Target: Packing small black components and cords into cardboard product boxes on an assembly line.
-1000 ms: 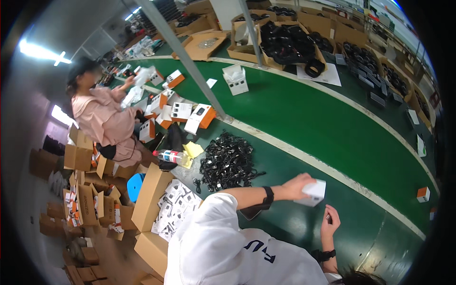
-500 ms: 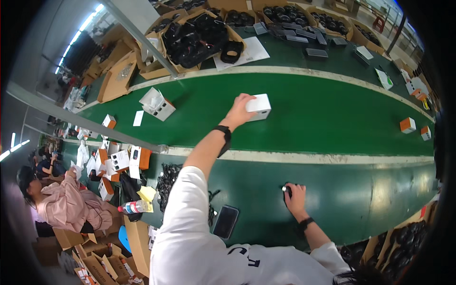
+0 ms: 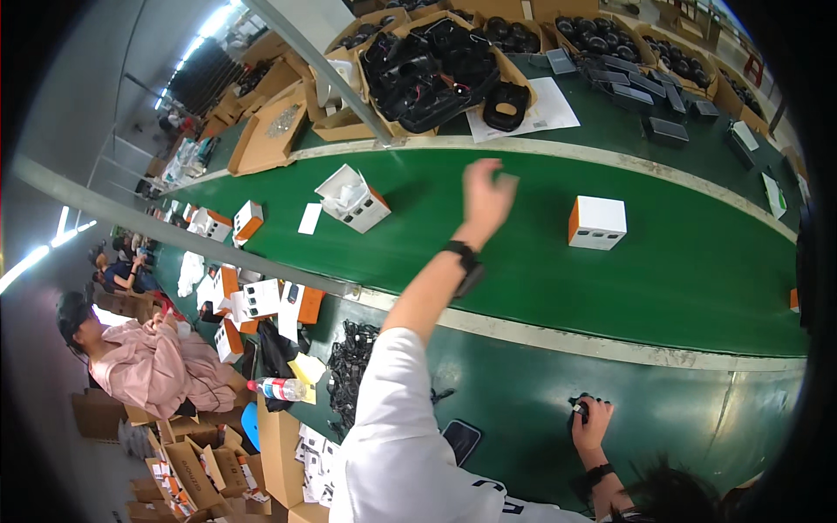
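Over the green belt reaches my left hand, slightly blurred, its fingers spread and holding nothing. To its right, a closed white and orange box sits on the belt, apart from the hand. On the left stands another such box with its flaps up and white wrapping inside; a white card lies beside it. My right hand rests low over the dark green bench, fingers closed around a small black object whose kind I cannot make out.
A phone and a pile of black cables lie on the bench near my left arm. A bottle and several boxes are further left, where a person in pink sits. A metal rail crosses the left side.
My left hand has let go of the closed box, which now stands further right on the belt. The view has swung left. My right hand still holds the small black object.
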`<state>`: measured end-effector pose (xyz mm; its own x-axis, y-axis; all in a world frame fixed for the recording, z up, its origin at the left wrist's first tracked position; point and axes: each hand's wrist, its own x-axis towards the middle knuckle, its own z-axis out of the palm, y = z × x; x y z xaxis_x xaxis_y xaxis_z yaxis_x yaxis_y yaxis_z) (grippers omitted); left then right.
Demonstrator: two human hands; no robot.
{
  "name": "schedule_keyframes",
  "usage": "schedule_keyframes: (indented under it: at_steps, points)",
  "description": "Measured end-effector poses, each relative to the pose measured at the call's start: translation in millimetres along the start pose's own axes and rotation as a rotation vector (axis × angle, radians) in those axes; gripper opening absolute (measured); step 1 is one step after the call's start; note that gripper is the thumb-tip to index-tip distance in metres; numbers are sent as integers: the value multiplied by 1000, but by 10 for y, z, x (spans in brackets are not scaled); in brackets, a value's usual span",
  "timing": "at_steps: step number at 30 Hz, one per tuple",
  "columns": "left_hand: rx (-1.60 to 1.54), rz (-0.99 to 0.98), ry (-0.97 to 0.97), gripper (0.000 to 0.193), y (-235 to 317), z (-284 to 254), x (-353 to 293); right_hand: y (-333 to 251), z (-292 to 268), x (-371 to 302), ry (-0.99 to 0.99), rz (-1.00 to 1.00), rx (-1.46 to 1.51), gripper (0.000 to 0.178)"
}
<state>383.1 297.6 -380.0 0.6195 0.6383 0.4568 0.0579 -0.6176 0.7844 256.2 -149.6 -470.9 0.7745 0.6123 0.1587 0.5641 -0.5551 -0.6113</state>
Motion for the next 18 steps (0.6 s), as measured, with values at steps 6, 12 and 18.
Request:
schedule_keyframes:
  at_steps: [6,12,18]
  points:
    - [800,-723,833,76,-1436,-1509,184,-31,-113,-16,1,28,-60,26]
    - [467,-589,484,29,-2540,-2867,-137,-83,-91,46,-47,13,-3,26]
    - [582,-246,206,28,-1124,-2047,-302,-24,-75,-104,-4,-19,0,23]
